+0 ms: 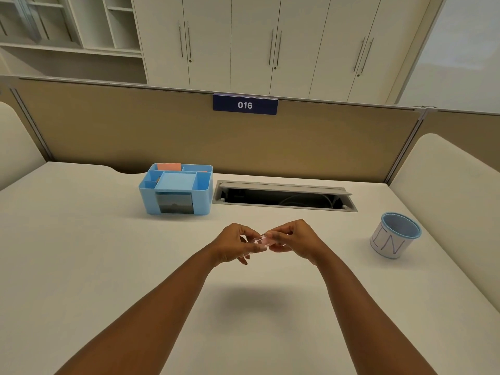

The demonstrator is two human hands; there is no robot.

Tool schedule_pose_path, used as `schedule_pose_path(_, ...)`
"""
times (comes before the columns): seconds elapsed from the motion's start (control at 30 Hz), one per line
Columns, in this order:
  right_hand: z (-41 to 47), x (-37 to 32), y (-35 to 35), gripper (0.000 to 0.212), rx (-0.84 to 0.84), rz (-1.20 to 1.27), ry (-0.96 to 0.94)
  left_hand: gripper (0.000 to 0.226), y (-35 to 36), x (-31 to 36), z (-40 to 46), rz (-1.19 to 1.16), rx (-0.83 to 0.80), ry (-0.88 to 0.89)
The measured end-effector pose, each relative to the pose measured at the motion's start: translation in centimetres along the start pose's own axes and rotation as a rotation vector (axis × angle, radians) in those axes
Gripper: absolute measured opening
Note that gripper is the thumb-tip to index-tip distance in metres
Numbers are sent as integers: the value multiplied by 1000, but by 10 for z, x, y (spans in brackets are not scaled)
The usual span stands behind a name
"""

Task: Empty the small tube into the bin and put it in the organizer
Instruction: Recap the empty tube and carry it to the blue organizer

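Both hands pinch the small clear tube [260, 241] above the surface: the left hand [236, 246] should steady the body while the right hand [290, 239] eases the cap off, before carrying it to the bin [395, 235]

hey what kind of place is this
Probably an office cubicle: a desk partition carries a numbered sign, tall cabinets stand behind, and a cable slot is set in the desk.

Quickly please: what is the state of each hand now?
Left hand: closed on the small clear pinkish plastic tube.
Right hand: closed on the same tube's other end.
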State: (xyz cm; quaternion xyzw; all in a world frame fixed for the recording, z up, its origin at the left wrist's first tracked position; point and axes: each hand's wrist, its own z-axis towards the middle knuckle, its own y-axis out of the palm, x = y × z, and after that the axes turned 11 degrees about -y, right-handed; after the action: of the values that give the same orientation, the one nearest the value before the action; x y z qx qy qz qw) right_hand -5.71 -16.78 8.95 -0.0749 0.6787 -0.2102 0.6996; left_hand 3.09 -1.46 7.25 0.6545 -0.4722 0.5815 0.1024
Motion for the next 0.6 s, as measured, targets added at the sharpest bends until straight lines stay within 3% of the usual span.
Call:
schedule_pose_path(0.37, -3, -12, -7, 29, -130, -5, -150, 16, -6, -9, -5, -208, -197, -87)
schedule_pose_path(0.6, -4, -8, -6, 28, -101, 22, -138, 13, -8, -5, -5, -170, -193, -85)
